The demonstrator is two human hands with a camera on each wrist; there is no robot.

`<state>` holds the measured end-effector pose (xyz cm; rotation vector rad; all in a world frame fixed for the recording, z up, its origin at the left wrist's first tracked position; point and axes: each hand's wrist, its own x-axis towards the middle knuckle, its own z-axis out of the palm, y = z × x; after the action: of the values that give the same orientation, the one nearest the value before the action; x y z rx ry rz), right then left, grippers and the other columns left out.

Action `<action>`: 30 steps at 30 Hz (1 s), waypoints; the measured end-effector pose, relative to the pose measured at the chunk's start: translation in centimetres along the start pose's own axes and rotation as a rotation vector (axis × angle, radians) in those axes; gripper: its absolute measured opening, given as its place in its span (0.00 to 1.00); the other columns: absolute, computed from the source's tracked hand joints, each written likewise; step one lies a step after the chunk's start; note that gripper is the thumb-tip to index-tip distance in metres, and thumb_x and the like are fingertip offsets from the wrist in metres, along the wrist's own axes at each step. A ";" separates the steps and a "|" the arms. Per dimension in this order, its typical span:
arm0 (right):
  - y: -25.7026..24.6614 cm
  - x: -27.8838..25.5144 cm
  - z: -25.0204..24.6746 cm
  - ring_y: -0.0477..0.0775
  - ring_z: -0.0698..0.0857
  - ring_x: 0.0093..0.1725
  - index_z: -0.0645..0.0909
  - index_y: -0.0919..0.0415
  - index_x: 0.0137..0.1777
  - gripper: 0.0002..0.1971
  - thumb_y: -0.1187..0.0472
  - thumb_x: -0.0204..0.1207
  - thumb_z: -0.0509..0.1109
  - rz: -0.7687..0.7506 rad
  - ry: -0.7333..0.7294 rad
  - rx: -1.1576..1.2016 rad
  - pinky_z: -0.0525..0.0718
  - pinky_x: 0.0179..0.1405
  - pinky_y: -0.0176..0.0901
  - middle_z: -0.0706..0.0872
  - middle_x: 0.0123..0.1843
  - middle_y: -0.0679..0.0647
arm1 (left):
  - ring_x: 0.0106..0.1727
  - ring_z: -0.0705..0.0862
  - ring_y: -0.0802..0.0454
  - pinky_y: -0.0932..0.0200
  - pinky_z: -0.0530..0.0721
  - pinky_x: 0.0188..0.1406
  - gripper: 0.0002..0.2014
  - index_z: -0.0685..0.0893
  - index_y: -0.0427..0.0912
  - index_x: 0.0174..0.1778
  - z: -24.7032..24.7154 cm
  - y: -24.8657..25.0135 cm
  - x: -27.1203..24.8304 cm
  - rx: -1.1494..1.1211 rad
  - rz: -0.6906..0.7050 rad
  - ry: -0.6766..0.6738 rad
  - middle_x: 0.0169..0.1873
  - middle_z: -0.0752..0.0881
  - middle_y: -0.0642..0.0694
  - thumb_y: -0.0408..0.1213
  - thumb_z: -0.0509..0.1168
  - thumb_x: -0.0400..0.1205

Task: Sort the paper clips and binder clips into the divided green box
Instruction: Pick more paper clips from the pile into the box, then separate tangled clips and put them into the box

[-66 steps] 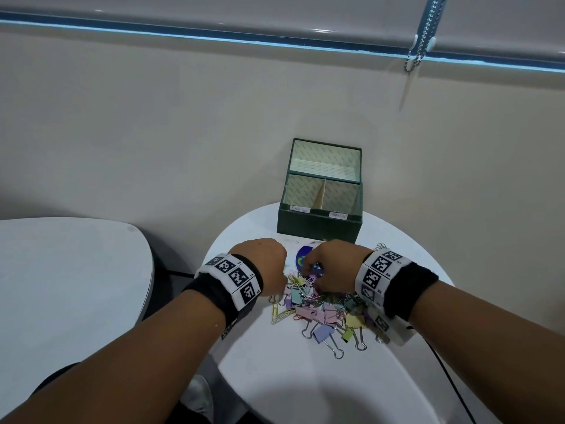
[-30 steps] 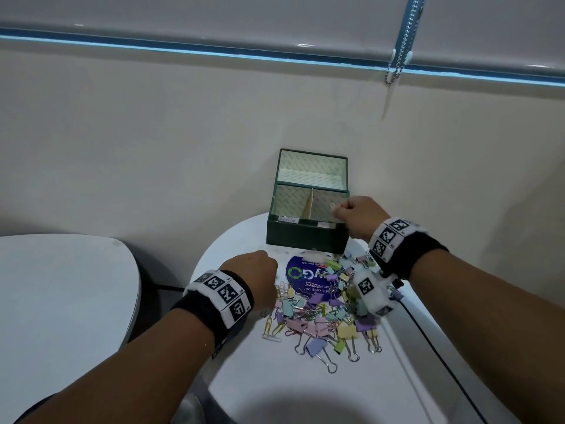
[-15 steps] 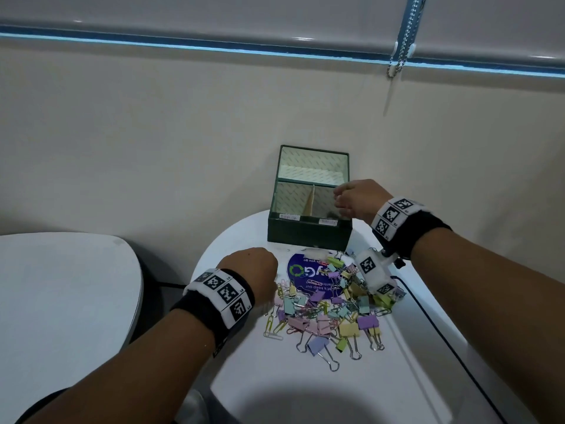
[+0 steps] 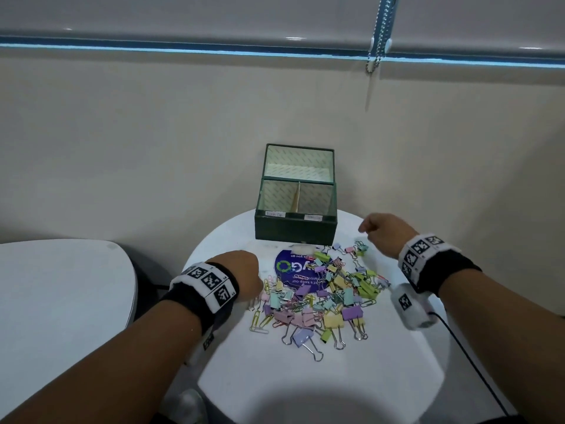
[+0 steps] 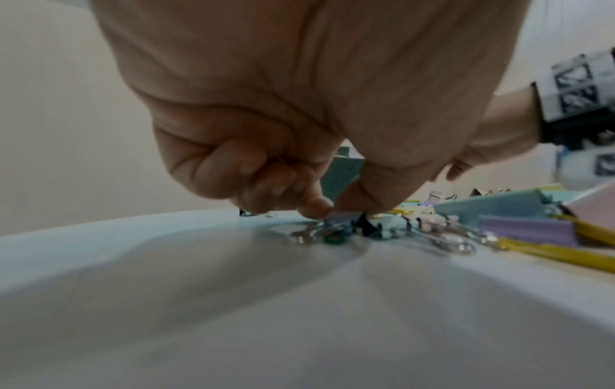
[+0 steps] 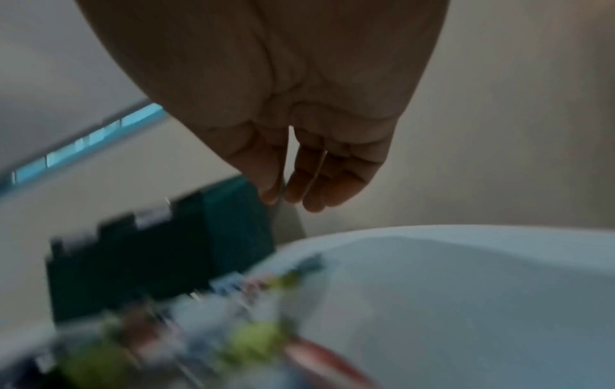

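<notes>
The divided green box (image 4: pixel 296 232) stands open at the back of the round white table, against the wall; in the blurred right wrist view the box (image 6: pixel 166 250) shows dark at left. A pile of pastel binder clips and paper clips (image 4: pixel 324 298) lies in front of it. My left hand (image 4: pixel 244 275) sits at the pile's left edge, fingers curled, and my left hand (image 5: pixel 332 210) pinches a small blue binder clip (image 5: pixel 342 219) lying on the table. My right hand (image 4: pixel 379 232) hovers right of the box; the wrist view shows my right hand (image 6: pixel 292 189) with loose, empty fingers.
A round blue sticker (image 4: pixel 290 270) lies under the pile's far side. A second white table (image 4: pixel 61 301) stands to the left across a dark gap. A black cable (image 4: pixel 477 371) trails off the right edge. Bare tabletop (image 4: pixel 336 387) lies nearer to me.
My right hand went from the pile to over the box's right front compartment, then drew back to the right of the box, empty. My left hand stayed at the pile's left edge.
</notes>
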<state>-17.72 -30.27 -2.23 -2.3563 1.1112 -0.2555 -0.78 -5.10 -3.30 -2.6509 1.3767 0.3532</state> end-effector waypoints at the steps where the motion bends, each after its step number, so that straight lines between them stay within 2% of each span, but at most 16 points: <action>1: 0.8 0.0 0.2 0.55 0.85 0.59 0.85 0.53 0.54 0.16 0.72 0.81 0.61 0.021 -0.024 -0.058 0.81 0.62 0.48 0.86 0.62 0.53 | 0.39 0.82 0.49 0.59 0.79 0.39 0.14 0.75 0.45 0.33 -0.1 0.2 -0.1 0.000 0.001 -0.009 0.31 0.79 0.50 0.44 0.61 0.83; 4: 1.9 0.1 0.6 0.57 0.84 0.60 0.84 0.54 0.57 0.17 0.73 0.79 0.60 0.042 -0.060 -0.141 0.80 0.60 0.44 0.85 0.63 0.56 | 0.37 0.81 0.51 0.59 0.80 0.39 0.16 0.73 0.45 0.31 0.0 0.4 0.0 -0.007 -0.008 -0.034 0.30 0.78 0.51 0.46 0.61 0.83; 8: 1.8 0.1 0.5 0.58 0.84 0.55 0.80 0.54 0.44 0.10 0.70 0.76 0.61 0.011 -0.067 -0.163 0.80 0.52 0.43 0.86 0.54 0.55 | 0.31 0.78 0.55 0.60 0.77 0.35 0.16 0.72 0.46 0.31 0.0 0.6 0.0 0.000 -0.013 -0.048 0.30 0.79 0.51 0.47 0.62 0.83; 11: 1.7 -0.1 1.1 0.59 0.85 0.52 0.82 0.60 0.49 0.09 0.67 0.77 0.60 -0.023 -0.091 -0.215 0.84 0.51 0.47 0.87 0.51 0.56 | 0.36 0.81 0.53 0.59 0.79 0.38 0.12 0.78 0.44 0.37 -0.8 0.7 0.0 -0.006 0.002 -0.028 0.35 0.83 0.48 0.45 0.60 0.84; 13: 1.7 -0.1 1.4 0.54 0.84 0.49 0.81 0.54 0.49 0.10 0.67 0.75 0.63 -0.019 -0.088 -0.213 0.84 0.50 0.45 0.86 0.52 0.53 | 0.42 0.83 0.51 0.55 0.84 0.46 0.13 0.83 0.40 0.47 -2.0 0.5 0.3 -0.057 0.025 0.011 0.43 0.87 0.44 0.45 0.59 0.85; 15: 1.7 0.1 1.3 0.53 0.84 0.53 0.80 0.49 0.56 0.14 0.67 0.76 0.65 0.001 -0.077 -0.200 0.84 0.52 0.43 0.85 0.60 0.52 | 0.42 0.83 0.51 0.55 0.84 0.47 0.14 0.83 0.39 0.50 -3.8 0.9 1.0 -0.135 0.075 0.069 0.45 0.87 0.43 0.45 0.58 0.87; 17: 1.6 0.2 1.2 0.55 0.84 0.61 0.80 0.52 0.69 0.20 0.68 0.80 0.63 0.009 -0.080 -0.253 0.81 0.56 0.41 0.83 0.68 0.54 | 0.34 0.79 0.52 0.57 0.82 0.39 0.15 0.83 0.37 0.47 -6.0 2.0 1.8 -0.215 0.132 0.127 0.39 0.85 0.41 0.44 0.58 0.88; 19: 1.6 0.0 1.1 0.55 0.83 0.67 0.80 0.55 0.73 0.22 0.69 0.81 0.61 -0.013 -0.093 -0.336 0.80 0.60 0.41 0.81 0.72 0.55 | 0.30 0.75 0.53 0.61 0.77 0.31 0.14 0.80 0.40 0.41 -8.2 3.6 3.2 -0.263 0.174 0.189 0.33 0.80 0.45 0.43 0.58 0.88; 21: 1.7 -0.1 1.2 0.55 0.83 0.67 0.82 0.55 0.72 0.22 0.69 0.81 0.61 -0.053 -0.097 -0.385 0.80 0.62 0.42 0.83 0.72 0.55 | 0.29 0.73 0.53 0.62 0.75 0.31 0.15 0.76 0.43 0.36 -10.1 5.2 5.0 -0.299 0.200 0.228 0.30 0.77 0.47 0.42 0.57 0.88; 23: 1.9 -0.1 1.3 0.54 0.85 0.65 0.85 0.54 0.69 0.21 0.70 0.80 0.62 -0.067 -0.097 -0.393 0.82 0.61 0.42 0.85 0.69 0.53 | 0.30 0.73 0.50 0.58 0.76 0.34 0.14 0.76 0.43 0.36 -11.2 6.6 6.9 -0.321 0.195 0.218 0.31 0.76 0.44 0.40 0.56 0.87; 25: 2.2 0.2 1.4 0.52 0.85 0.57 0.87 0.53 0.61 0.18 0.70 0.79 0.64 -0.064 -0.089 -0.369 0.82 0.55 0.40 0.86 0.64 0.51 | 0.31 0.72 0.48 0.59 0.74 0.33 0.13 0.74 0.40 0.36 -11.6 7.7 8.6 -0.275 0.145 0.204 0.30 0.75 0.42 0.38 0.56 0.86; 27: 2.4 0.5 1.5 0.50 0.82 0.49 0.85 0.49 0.53 0.15 0.70 0.77 0.66 -0.046 -0.074 -0.334 0.78 0.46 0.38 0.87 0.60 0.49 | 0.30 0.70 0.49 0.60 0.69 0.29 0.15 0.71 0.40 0.31 -11.3 8.3 10.1 -0.201 0.082 0.186 0.28 0.73 0.44 0.36 0.56 0.85; 28: 2.4 0.5 1.6 0.49 0.81 0.48 0.84 0.47 0.54 0.16 0.70 0.76 0.66 -0.042 -0.077 -0.326 0.78 0.45 0.38 0.87 0.60 0.48 | 0.30 0.70 0.49 0.59 0.69 0.29 0.16 0.70 0.40 0.30 -11.1 8.6 10.8 -0.170 0.063 0.172 0.28 0.72 0.44 0.37 0.56 0.85; 30: 2.5 0.6 1.7 0.51 0.84 0.54 0.85 0.46 0.61 0.20 0.69 0.76 0.67 -0.040 -0.099 -0.333 0.80 0.48 0.38 0.85 0.63 0.47 | 0.33 0.74 0.48 0.57 0.73 0.35 0.16 0.74 0.40 0.31 -10.6 8.8 11.7 -0.125 0.040 0.158 0.30 0.75 0.44 0.40 0.57 0.85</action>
<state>-18.37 -31.46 -5.00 -2.6509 1.1320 0.0372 0.04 -21.73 3.68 -2.8095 1.5021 0.2465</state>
